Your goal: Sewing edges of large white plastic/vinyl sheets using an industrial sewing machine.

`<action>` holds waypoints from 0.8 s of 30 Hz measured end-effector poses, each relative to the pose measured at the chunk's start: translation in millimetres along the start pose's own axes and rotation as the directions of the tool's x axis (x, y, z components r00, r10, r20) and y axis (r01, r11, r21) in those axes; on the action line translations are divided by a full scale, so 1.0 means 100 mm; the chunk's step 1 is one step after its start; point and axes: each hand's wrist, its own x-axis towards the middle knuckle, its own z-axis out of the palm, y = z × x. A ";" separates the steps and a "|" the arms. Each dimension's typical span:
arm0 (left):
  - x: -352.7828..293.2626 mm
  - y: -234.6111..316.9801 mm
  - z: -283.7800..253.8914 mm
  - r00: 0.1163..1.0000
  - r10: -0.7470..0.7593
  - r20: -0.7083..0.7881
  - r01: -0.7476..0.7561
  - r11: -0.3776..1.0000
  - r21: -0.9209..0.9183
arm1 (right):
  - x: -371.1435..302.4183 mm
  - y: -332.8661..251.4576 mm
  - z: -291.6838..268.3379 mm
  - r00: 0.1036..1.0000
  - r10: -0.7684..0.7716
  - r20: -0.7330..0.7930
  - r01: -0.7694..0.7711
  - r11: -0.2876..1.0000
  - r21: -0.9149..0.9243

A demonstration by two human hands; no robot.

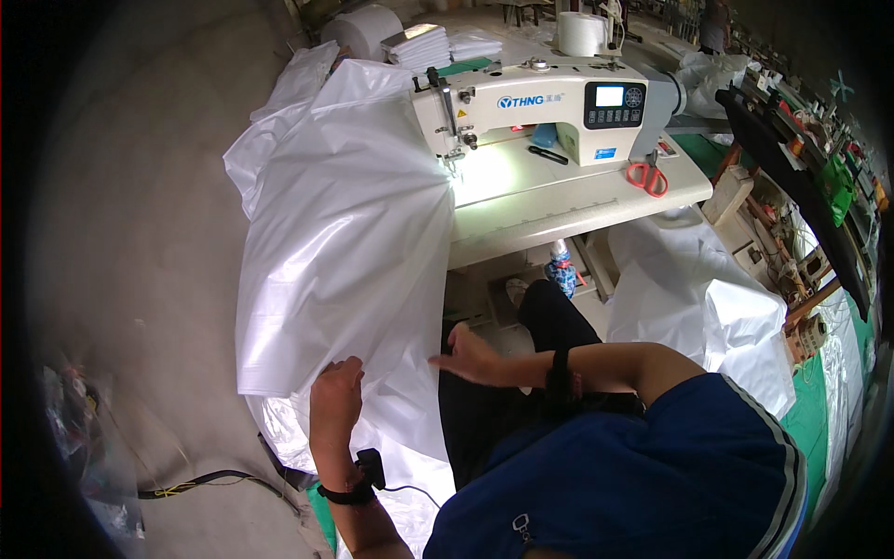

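Note:
A large white plastic sheet (pixel 340 242) hangs over the left side of the sewing machine (pixel 540 107), drawn into folds at the lit needle area. My left hand (pixel 335 396) is closed at the sheet's lower part, its fingers curled on the material; the exact pinch is partly hidden. Beside the sheet's right edge, my right hand (pixel 473 357) is open, fingers apart and pointing left. Whether its fingertips touch the sheet I cannot tell. Each wrist wears a black strap.
Red-handled scissors (pixel 646 179) and a black pen-like tool (pixel 548 155) lie on the machine bed. More white sheeting (pixel 694 298) is heaped at the right. Folded white stacks (pixel 415 47) stand behind the machine. A black cable (pixel 219 478) runs across the floor at lower left.

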 end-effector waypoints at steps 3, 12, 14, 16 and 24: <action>-0.02 0.07 0.02 1.000 -0.013 0.001 0.013 0.999 0.039 | 0.25 0.14 0.08 0.981 0.192 -0.040 -0.188 0.978 0.089; 0.24 -0.14 -0.21 0.973 0.024 -0.229 0.043 0.958 0.282 | 0.05 -0.14 0.12 0.903 -0.016 0.430 -0.126 0.945 0.301; 0.41 -0.17 -0.41 0.934 0.086 -0.346 0.017 0.959 0.282 | -0.13 -0.23 -0.08 0.867 -0.142 0.477 -0.110 0.880 0.461; 0.54 -0.06 -0.64 0.907 0.149 -0.393 -0.025 0.952 0.304 | -0.26 -0.35 -0.27 0.794 -0.218 0.568 -0.215 0.773 0.597; 0.53 0.82 -1.03 0.944 0.247 -0.217 -0.223 0.966 0.129 | -0.60 -0.71 -0.58 0.798 -0.296 0.525 -0.149 0.748 0.647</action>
